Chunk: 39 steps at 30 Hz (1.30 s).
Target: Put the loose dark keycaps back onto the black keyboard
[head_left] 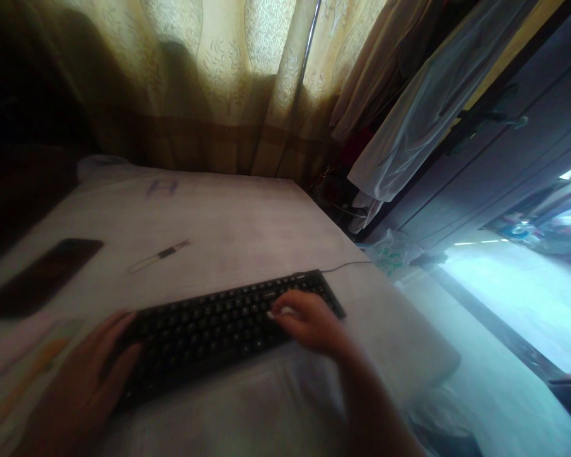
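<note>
A black computer keyboard (209, 330) lies at a slant on the pale cloth-covered table. At its left end is my left hand (88, 374), thumb and fingers apart around the edge, gripping it. Over the keys near the right end, my right hand (311, 320) is closed in a pinch. A small white thing (285, 312) shows between its thumb and fingers, with its tip at the keys; its kind is too blurred to tell. The cable (347, 264) runs from the keyboard's back edge off to the right.
A dark phone (45, 276) and a thin looped cord (166, 252) with a dark band lie on the table (247, 216). Pink and orange items (26, 374) are blurred at lower left. Curtains (228, 82) hang behind; hanging clothes (404, 133) and a door (495, 120) are at right.
</note>
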Available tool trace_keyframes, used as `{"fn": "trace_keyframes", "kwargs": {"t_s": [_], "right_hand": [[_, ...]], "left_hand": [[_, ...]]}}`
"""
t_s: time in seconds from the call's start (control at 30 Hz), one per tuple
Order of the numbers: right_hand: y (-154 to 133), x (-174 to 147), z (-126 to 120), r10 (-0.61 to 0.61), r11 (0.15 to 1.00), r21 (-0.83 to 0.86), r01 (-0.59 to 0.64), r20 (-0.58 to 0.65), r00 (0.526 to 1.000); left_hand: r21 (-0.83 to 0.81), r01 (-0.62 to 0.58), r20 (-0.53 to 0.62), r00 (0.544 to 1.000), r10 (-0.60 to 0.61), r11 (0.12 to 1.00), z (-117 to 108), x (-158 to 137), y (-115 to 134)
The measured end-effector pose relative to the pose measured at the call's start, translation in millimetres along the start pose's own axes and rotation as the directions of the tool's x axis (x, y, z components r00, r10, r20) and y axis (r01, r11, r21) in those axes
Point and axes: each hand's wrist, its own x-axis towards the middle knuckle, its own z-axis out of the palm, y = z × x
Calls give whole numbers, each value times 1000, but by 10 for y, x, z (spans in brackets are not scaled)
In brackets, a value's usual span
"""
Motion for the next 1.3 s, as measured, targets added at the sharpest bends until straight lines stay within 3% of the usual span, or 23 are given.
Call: {"fn": "trace_keyframes", "kwargs": {"t_s": [0.1,0.23,0.43,0.6,0.83,1.0,1.13,1.2,1.3], "right_hand": [[6,-1,39,72,964,255,-81,42,996],[-48,-1,118,75,900,421,-114,107,991],[-215,-47,236,38,892,442,-99,144,989],[-324,-148,386,-8,914,404,-43,124,992],[-382,-209,520,28,922,380,-79,138,990],[-422,-297,551,-110,926,371,75,75,991],[-358,-344,649,-253,919,300,255,-47,966],[-320,-360,700,-309,906,275,323,-93,947],[-293,-396,747,-303,911,240,335,-158,940]], "left_hand": [[70,-46,-43,998,49,997,-33,0,36],[106,-223,-141,961,237,969,-98,-15,290],[18,-486,-154,862,483,874,-135,-85,950],[-109,-540,-140,840,525,835,-52,-97,1302],[-216,-528,-180,848,498,821,-12,-114,1370],[-210,-481,-127,877,464,851,-4,-174,1313],[-344,-292,61,942,331,893,24,-217,1331],[-388,-165,172,954,247,907,25,-225,1358],[-390,-46,243,958,151,920,13,-215,1401]]}}
